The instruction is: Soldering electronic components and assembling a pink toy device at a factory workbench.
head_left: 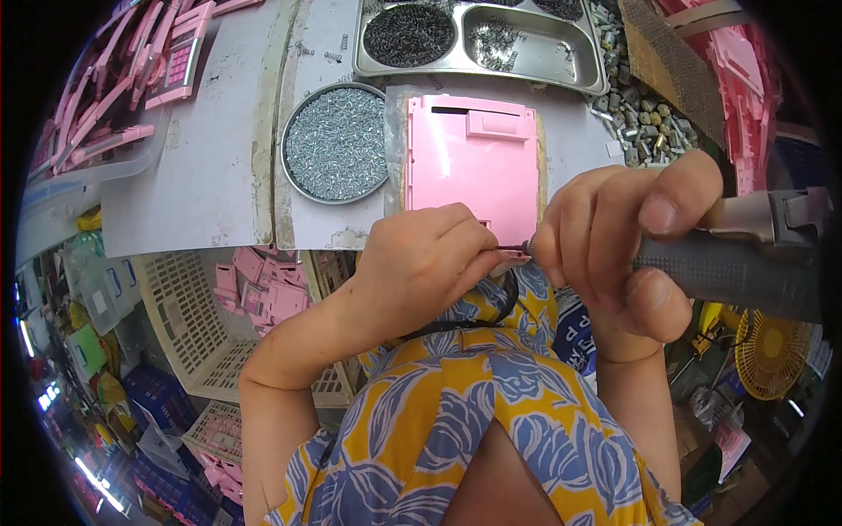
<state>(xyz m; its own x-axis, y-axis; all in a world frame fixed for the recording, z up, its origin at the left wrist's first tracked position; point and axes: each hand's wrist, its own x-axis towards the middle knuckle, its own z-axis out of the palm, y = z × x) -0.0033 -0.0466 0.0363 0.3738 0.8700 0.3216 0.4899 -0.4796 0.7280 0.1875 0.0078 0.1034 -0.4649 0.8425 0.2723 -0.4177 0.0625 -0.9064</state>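
A pink plastic housing [465, 175] lies at the table's front edge, with a slot and a raised rectangular block near its far end. My left hand [430, 259] rests at its near edge, thumb and fingers pinched together; whatever they grip is hidden. My right hand [614, 232] is wrapped round a dark grey power screwdriver [728, 267] held nearly level. Its thin bit points left and reaches the housing's near edge, by my left fingertips. A round metal dish [285, 145] full of small silvery screws [338, 140] stands left of the housing.
Beyond the housing sits a steel compartment tray [561, 53] with dark springs [408, 35]. Small metal parts [645, 118] are heaped to the right. Pink devices [180, 61] pile up far left. Below the table, a cream crate [189, 324] holds pink pieces [272, 289]. A yellow fan [772, 351] stands right.
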